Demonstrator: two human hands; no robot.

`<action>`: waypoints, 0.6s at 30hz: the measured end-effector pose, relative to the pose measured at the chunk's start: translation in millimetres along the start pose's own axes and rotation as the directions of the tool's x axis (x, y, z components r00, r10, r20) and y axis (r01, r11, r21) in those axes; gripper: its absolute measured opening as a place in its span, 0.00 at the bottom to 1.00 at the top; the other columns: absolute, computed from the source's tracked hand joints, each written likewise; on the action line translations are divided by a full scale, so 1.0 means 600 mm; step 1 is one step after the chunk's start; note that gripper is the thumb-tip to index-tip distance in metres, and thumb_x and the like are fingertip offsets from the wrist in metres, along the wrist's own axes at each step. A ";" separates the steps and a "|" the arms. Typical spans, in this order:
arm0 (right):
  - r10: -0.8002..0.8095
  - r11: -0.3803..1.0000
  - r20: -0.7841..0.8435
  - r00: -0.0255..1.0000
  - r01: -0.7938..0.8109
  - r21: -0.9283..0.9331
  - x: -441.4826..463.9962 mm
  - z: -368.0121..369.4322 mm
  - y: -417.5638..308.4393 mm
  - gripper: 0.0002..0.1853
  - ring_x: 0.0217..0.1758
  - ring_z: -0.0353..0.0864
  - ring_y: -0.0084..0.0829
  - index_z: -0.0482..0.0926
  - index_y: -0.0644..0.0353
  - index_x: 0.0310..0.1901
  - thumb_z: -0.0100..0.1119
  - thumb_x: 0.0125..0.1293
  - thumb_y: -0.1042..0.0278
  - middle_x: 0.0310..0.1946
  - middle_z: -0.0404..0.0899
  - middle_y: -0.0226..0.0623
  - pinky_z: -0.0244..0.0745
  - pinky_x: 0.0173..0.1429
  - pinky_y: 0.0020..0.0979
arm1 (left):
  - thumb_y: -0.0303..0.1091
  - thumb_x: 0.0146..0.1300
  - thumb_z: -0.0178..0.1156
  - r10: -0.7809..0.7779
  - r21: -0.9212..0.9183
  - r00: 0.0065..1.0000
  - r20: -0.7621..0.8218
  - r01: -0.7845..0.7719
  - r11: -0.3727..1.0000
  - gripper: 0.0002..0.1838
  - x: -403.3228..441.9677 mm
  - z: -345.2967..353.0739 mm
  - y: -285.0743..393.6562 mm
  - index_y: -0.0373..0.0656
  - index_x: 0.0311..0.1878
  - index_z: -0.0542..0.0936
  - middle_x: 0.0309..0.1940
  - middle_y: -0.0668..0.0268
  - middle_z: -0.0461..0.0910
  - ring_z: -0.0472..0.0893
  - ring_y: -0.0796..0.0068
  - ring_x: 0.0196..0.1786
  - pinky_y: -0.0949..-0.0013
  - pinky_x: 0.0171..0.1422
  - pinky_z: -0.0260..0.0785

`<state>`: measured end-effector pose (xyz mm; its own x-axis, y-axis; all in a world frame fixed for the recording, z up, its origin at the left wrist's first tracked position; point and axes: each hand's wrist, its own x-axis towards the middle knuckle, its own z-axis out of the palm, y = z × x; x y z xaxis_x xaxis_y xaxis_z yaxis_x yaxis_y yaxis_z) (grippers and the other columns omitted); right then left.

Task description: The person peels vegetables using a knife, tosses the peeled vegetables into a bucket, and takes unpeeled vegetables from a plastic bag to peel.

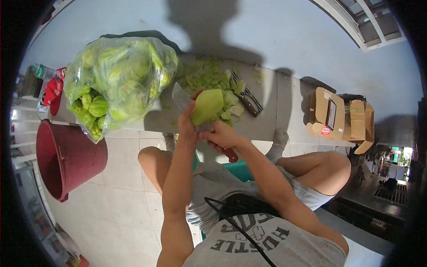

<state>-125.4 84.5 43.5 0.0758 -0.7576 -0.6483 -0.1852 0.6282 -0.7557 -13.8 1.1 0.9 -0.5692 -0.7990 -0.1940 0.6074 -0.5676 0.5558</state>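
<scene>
A smooth, pale green peeled chayote (207, 107) is gripped in my left hand (187, 121), its narrow end pointing down toward my right hand. My right hand (221, 135) is closed around a knife with a reddish-brown handle (230, 155), close below the chayote. Past my left hand shows a shiny, blade-like piece (180, 97); whether it belongs to this knife I cannot tell. Green peelings (207, 75) lie heaped on the ledge behind the chayote. Beside them rests a second knife with a dark brown handle (250, 106).
A clear plastic bag (129, 75) full of chayotes bulges at the left of the ledge (262, 127). Below it a maroon bucket (84, 153) stands on the tiled floor. Opened cardboard boxes (340, 115) sit at the right. A green seat (240, 170) is under me.
</scene>
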 end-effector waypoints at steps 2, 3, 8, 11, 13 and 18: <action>0.023 1.000 0.039 0.999 -0.024 0.005 0.015 -0.019 0.004 0.21 0.13 0.67 0.22 0.65 0.63 0.53 0.60 0.70 0.59 0.17 0.70 0.29 0.64 0.16 0.28 | 0.50 0.65 0.57 0.008 -0.002 1.000 -0.020 -0.008 1.000 0.34 0.013 0.007 -0.004 0.36 0.67 0.68 0.61 0.54 0.74 0.75 0.59 0.62 0.59 0.68 0.67; 0.022 1.000 0.040 0.999 -0.022 0.005 0.013 -0.027 -0.004 0.21 0.13 0.67 0.22 0.65 0.63 0.53 0.60 0.70 0.59 0.17 0.70 0.29 0.64 0.16 0.28 | 0.54 0.67 0.53 0.008 -0.126 1.000 0.012 -0.007 0.992 0.35 0.021 0.009 -0.005 0.36 0.68 0.67 0.62 0.54 0.72 0.74 0.58 0.63 0.58 0.69 0.66; 0.006 0.997 -0.029 1.000 -0.004 0.076 0.038 -0.069 -0.023 0.22 0.15 0.67 0.20 0.65 0.62 0.53 0.61 0.70 0.57 0.17 0.69 0.27 0.64 0.17 0.27 | 0.64 0.69 0.45 0.046 -0.341 0.998 -0.037 -0.056 0.938 0.40 0.076 -0.003 -0.016 0.38 0.69 0.65 0.64 0.54 0.70 0.71 0.55 0.66 0.54 0.71 0.62; -0.030 0.994 -0.048 0.998 0.035 0.108 0.058 -0.095 -0.027 0.20 0.14 0.66 0.20 0.66 0.61 0.52 0.61 0.70 0.57 0.18 0.70 0.27 0.65 0.17 0.27 | 0.67 0.68 0.43 -0.146 -0.393 0.937 -0.317 0.010 0.919 0.41 0.079 0.001 -0.011 0.39 0.68 0.66 0.62 0.56 0.72 0.72 0.55 0.65 0.52 0.70 0.63; -0.014 0.984 -0.112 0.994 0.033 0.173 0.073 -0.113 -0.039 0.19 0.15 0.67 0.19 0.67 0.61 0.50 0.61 0.70 0.58 0.18 0.70 0.27 0.65 0.17 0.27 | 0.62 0.72 0.42 -0.056 -0.366 0.977 -0.208 -0.024 0.930 0.36 0.096 -0.029 -0.026 0.39 0.68 0.66 0.61 0.58 0.73 0.73 0.56 0.63 0.52 0.68 0.65; -0.010 0.911 -0.427 0.904 0.184 0.369 0.116 -0.139 -0.023 0.20 0.15 0.71 0.23 0.71 0.61 0.46 0.67 0.64 0.56 0.22 0.74 0.30 0.67 0.18 0.28 | 0.45 0.76 0.43 -0.041 -0.176 0.978 -0.204 0.005 0.984 0.26 0.112 -0.039 -0.029 0.40 0.70 0.65 0.61 0.59 0.73 0.75 0.58 0.61 0.56 0.66 0.67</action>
<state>-199.4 8.4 16.4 -0.3483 -0.7668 -0.5392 0.2066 0.4982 -0.8421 -49.3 -47.3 -40.7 -0.4687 -0.7986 -0.3775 0.6925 -0.5975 0.4042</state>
